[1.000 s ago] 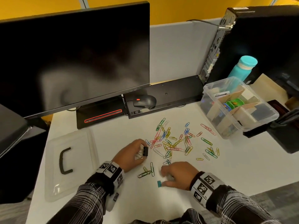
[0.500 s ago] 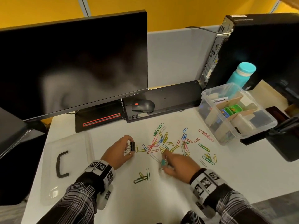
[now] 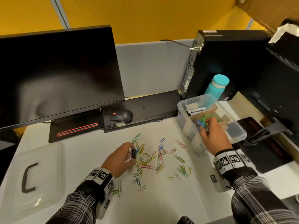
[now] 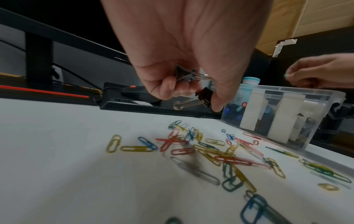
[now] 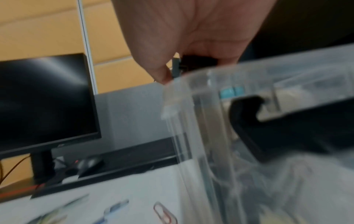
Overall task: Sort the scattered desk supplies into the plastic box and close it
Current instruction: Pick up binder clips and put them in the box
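Observation:
Several coloured paper clips (image 3: 150, 159) lie scattered on the white desk. My left hand (image 3: 131, 153) hovers at the left edge of that pile and pinches black binder clips (image 4: 204, 95) between thumb and fingers. The clear plastic box (image 3: 182, 110) stands open at the right, with cardboard dividers and supplies inside. My right hand (image 3: 204, 127) is over the box's middle and pinches a small teal clip (image 5: 176, 68) just above the rim. The box's clear lid (image 3: 40, 167) with a black handle (image 3: 28, 177) lies flat at the far left.
A monitor (image 3: 56, 70) and a black keyboard (image 3: 145, 109) with a mouse (image 3: 121, 116) line the back of the desk. A teal bottle (image 3: 216, 87) and a computer tower (image 3: 226, 62) stand behind the box. A black mat (image 3: 258, 143) lies to the right.
My right hand picked up the teal clip near the desk's front and carried it right, over the box. My left hand moved slightly back and right with the binder clips.

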Demonstrator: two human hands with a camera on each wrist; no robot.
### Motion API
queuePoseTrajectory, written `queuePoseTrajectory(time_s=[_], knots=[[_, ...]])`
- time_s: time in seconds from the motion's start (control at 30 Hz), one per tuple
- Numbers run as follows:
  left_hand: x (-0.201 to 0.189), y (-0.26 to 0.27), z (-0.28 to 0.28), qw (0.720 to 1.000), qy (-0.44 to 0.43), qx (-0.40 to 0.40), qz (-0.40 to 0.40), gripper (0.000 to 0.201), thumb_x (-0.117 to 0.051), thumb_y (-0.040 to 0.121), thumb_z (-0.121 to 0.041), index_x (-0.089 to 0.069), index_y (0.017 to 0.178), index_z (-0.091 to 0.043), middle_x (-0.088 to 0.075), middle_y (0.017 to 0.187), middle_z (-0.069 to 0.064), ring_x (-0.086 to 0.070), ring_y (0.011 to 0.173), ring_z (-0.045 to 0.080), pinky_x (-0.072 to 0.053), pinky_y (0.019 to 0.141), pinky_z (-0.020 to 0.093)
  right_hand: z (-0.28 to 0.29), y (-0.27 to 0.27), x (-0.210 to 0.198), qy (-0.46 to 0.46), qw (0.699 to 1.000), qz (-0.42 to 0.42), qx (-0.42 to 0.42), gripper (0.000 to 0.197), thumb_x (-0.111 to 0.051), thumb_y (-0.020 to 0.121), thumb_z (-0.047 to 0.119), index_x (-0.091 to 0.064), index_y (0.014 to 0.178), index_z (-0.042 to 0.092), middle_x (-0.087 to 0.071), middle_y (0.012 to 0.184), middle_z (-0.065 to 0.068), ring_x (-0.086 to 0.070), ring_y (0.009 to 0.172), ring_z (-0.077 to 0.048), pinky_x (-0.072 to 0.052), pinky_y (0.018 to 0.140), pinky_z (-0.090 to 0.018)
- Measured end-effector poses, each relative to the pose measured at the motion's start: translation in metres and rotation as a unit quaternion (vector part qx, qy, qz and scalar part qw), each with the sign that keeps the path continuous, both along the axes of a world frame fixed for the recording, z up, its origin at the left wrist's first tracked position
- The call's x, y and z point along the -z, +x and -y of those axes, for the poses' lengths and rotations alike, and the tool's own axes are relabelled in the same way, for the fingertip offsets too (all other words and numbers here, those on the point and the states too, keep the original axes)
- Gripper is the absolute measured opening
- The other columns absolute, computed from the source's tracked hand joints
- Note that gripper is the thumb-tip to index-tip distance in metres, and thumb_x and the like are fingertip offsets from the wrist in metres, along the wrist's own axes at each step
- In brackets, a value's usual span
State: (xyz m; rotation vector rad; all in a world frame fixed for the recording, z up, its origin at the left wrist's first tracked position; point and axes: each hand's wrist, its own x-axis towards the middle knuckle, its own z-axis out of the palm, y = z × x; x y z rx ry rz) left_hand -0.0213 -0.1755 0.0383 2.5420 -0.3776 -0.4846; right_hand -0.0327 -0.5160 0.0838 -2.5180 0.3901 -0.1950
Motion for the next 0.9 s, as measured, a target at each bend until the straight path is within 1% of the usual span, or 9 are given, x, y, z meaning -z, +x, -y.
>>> queuePoseTrajectory(time_s=[0.07,0.17,0.27,0.33,0.43,0.53,0.63,0.73,0.9], knots=[[-0.003,0.0,0.014,1.0,-0.006,-0.003,0.003,0.04,-0.065,0.086,-0.034,-0.04,0.117,-0.037,-0.049,0.096,-0.016,-0.053,0.082,0.001,-0.041,0.068,0.015,0.005,-0.003,0.01,-0.005,0.999,-0.018,-0.037,0.01,-0.049,0.092,0.02,-0.044,0.098,0.014,-0.059,0.082,-0.008,-0.058,0.073,-0.027,-0.039,0.062,-0.029],[-0.004,-0.004,0.029,1.0,-0.011,-0.003,0.007,0.041,-0.065,0.085,-0.036,-0.04,0.117,-0.036,-0.047,0.103,-0.016,-0.052,0.093,0.004,-0.04,0.073,0.018,0.017,-0.007,0.011,-0.048,0.997,0.007,-0.066,0.014,-0.048,0.093,0.02,-0.056,0.098,0.009,-0.062,0.089,-0.012,-0.058,0.082,-0.029,-0.043,0.069,-0.032],[0.0,-0.01,0.044,1.0,-0.01,-0.008,0.004,0.037,-0.065,0.084,-0.037,-0.04,0.111,-0.036,-0.049,0.103,-0.016,-0.054,0.093,0.004,-0.041,0.073,0.018,0.035,-0.009,0.007,-0.1,0.991,0.052,-0.065,0.02,-0.048,0.094,0.021,-0.063,0.097,0.009,-0.064,0.096,-0.012,-0.055,0.091,-0.029,-0.045,0.078,-0.036],[0.002,-0.013,0.054,1.0,-0.007,-0.006,-0.003,0.035,-0.066,0.084,-0.037,-0.041,0.109,-0.036,-0.051,0.106,-0.015,-0.054,0.093,0.003,-0.042,0.074,0.016,0.05,-0.01,0.005,-0.117,0.989,0.081,-0.032,0.022,-0.046,0.093,0.025,-0.063,0.1,0.012,-0.062,0.104,-0.009,-0.051,0.099,-0.027,-0.045,0.085,-0.042],[-0.005,-0.014,0.076,1.0,-0.012,0.005,0.0,0.034,-0.064,0.085,-0.035,-0.043,0.111,-0.035,-0.05,0.111,-0.013,-0.053,0.095,0.004,-0.044,0.078,0.017,0.072,-0.011,0.013,-0.148,0.986,0.071,0.033,0.033,-0.046,0.091,0.028,-0.055,0.119,0.015,-0.051,0.129,-0.006,-0.042,0.121,-0.026,-0.037,0.101,-0.047],[-0.027,-0.008,0.115,0.997,-0.035,0.051,0.045,0.034,-0.062,0.087,-0.034,-0.045,0.117,-0.029,-0.043,0.109,-0.013,-0.048,0.09,0.003,-0.039,0.073,0.012,0.083,-0.011,0.028,-0.123,0.99,0.023,0.061,0.05,-0.043,0.092,0.03,-0.04,0.138,0.012,-0.034,0.149,-0.008,-0.027,0.139,-0.028,-0.022,0.114,-0.048],[-0.055,0.002,0.165,0.988,-0.05,0.102,0.108,0.034,-0.06,0.088,-0.036,-0.044,0.118,-0.028,-0.04,0.108,-0.012,-0.044,0.089,0.002,-0.037,0.073,0.014,0.084,-0.011,0.033,-0.107,0.992,0.008,0.061,0.057,-0.036,0.089,0.034,-0.038,0.14,0.009,-0.033,0.151,-0.011,-0.03,0.138,-0.029,-0.022,0.115,-0.048],[-0.074,0.01,0.216,0.973,-0.033,0.162,0.16,0.037,-0.059,0.088,-0.033,-0.047,0.121,-0.02,-0.044,0.118,-0.003,-0.047,0.102,0.012,-0.045,0.08,0.025,0.083,-0.013,0.031,-0.103,0.993,0.016,0.062,0.059,-0.036,0.086,0.034,-0.039,0.139,0.009,-0.033,0.151,-0.01,-0.03,0.138,-0.028,-0.021,0.116,-0.047],[-0.066,0.024,0.275,0.944,0.105,0.266,0.165,0.041,-0.058,0.087,-0.012,-0.049,0.126,-0.004,-0.047,0.126,0.014,-0.045,0.119,0.03,-0.047,0.092,0.039,0.082,-0.015,0.031,-0.08,0.994,0.039,0.066,0.06,-0.037,0.082,0.033,-0.041,0.138,0.01,-0.034,0.151,-0.009,-0.03,0.138,-0.027,-0.02,0.115,-0.046]])
